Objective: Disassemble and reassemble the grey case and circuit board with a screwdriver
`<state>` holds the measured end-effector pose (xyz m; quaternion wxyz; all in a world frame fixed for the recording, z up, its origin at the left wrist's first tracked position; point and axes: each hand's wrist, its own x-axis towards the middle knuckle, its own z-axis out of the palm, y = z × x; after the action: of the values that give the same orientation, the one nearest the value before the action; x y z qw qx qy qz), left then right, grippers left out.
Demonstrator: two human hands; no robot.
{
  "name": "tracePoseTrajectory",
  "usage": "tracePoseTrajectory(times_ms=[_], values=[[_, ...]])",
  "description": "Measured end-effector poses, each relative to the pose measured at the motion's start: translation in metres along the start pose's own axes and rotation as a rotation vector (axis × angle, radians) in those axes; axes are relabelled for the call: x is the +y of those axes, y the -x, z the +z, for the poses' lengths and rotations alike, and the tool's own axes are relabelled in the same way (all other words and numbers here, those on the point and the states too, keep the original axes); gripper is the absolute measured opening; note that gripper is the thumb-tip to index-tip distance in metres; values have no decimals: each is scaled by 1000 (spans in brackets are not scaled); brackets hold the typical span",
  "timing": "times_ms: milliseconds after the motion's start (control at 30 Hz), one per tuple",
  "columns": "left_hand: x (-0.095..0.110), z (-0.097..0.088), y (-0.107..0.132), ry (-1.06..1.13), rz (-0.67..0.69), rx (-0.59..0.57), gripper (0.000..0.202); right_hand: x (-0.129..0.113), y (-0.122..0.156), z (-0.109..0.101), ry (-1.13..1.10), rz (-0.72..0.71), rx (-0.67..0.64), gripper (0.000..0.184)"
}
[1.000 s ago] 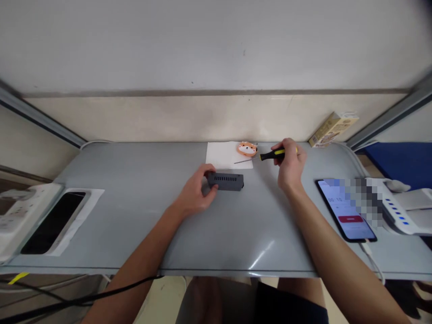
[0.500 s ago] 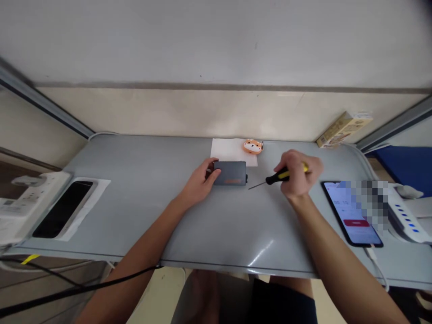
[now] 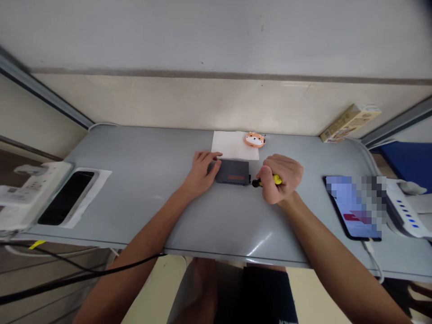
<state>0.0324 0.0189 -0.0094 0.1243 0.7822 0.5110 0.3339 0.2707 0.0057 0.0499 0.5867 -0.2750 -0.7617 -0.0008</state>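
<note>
A small dark grey box with an orange label and a row of slots on its near side [image 3: 232, 172] lies on the grey table. My left hand [image 3: 202, 173] grips its left end, thumb at the front and fingers at the back corner. In my right hand [image 3: 281, 179], closed in a fist, is a screwdriver with a yellow and black handle [image 3: 277, 179]. Its shaft points left at the box's lower right corner, beside a small black part on that end. Whether the tip touches the box I cannot tell.
Behind the box lie white paper [image 3: 229, 143] and an orange animal-faced case [image 3: 254, 140]. A phone [image 3: 351, 209] charges at the right by a power strip [image 3: 408, 211]. Another phone [image 3: 67, 198] lies left. A carton [image 3: 349, 123] stands at the back right. A black cable [image 3: 128, 266] crosses my left forearm.
My right hand has moved left with the screwdriver, bringing its shaft to the box's right end. The box's slotted near side now shows. The whole view has shifted slightly.
</note>
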Motion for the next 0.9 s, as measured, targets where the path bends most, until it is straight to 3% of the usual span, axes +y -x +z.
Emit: tracePoseTrajectory(times_ms=[267,567,900], values=[[1,-5,-2,61,-2,54,25,2,1,-1,8,9,22,41],[0,-11,-3,109,-64,148,24,-2,-1,-1,27,-41,-51,40],[3,-15,-2,59,-34,167,24,-1,3,1,-46,-59,13,37]])
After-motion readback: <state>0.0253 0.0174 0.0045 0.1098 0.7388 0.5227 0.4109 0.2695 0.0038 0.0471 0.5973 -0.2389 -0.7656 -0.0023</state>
